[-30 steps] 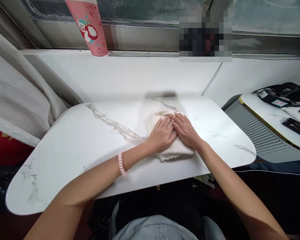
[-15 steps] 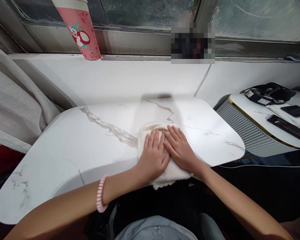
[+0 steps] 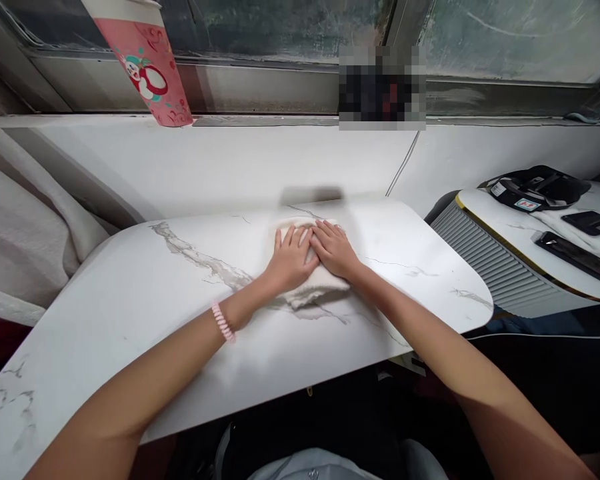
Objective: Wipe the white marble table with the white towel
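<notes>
Seen from above, at a white table (image 3: 280, 360) with grey-brown marble veining: a cream, fluffy cloth (image 3: 313, 293), lying flat on the tabletop right of the middle, toward the far edge, its near edge ruffled. Spread over it, palms down, the left hand (image 3: 291, 265) and right hand (image 3: 336, 250), side by side and meeting at the thumb sides. Fingers (image 3: 281, 243) of both hands straight and opened out, a little apart on the left, closer together on the right; pressed on top of the cloth rather than curled around it. On the left wrist, a pink coiled band (image 3: 223, 323). Beyond the table, on a window ledge, a tall pink cup (image 3: 147, 77) with a cartoon figure, plus a pixelated dark patch. To the left, a pale curtain (image 3: 20, 220). To the right, on another white surface, two dark phone-like devices and a black strapped item (image 3: 510, 197).
</notes>
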{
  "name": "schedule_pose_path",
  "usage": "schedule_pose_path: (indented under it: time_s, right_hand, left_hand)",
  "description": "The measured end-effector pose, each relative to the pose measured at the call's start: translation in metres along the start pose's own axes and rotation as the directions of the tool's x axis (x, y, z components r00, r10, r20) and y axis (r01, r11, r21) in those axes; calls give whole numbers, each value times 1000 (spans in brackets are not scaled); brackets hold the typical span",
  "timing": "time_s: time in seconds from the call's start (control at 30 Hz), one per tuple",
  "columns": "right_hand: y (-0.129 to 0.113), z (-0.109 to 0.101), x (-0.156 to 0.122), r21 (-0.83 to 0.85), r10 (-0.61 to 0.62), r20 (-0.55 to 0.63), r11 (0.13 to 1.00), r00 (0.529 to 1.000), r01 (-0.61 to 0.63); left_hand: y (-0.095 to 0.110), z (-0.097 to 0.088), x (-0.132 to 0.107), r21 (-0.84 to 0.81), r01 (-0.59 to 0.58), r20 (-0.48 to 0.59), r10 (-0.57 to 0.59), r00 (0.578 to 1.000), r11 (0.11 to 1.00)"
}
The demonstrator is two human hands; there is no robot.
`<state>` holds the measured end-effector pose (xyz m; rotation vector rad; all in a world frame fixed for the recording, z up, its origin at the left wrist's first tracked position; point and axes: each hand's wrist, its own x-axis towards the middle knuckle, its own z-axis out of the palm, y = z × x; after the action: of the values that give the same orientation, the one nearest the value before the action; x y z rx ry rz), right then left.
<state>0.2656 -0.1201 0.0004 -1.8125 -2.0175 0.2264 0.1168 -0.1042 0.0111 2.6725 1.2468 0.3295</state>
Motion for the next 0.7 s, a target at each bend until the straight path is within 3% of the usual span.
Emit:
schedule_pose_path:
  time_s: [0.17,0.37,0.53,0.7]
  right_hand:
    - [35,-1,54,-1,29,-28,1000,999,-29]
    - [72,-11,79,-10,84,-32,996,996,-85]
    - [75,-14,70,-17,83,-48,996,995,-84]
    - [79,-21,25,-41,7,-17,999,1000,-8]
  left_hand:
    - [-17,8,66,17,-22,-35,22,999,1000]
    - [-7,19,114,34,-23,-55,25,998,999]
    - [5,18,110,19,-6,-36,7,999,1000]
    - [42,21,70,-24,39,-37,-39,999,999]
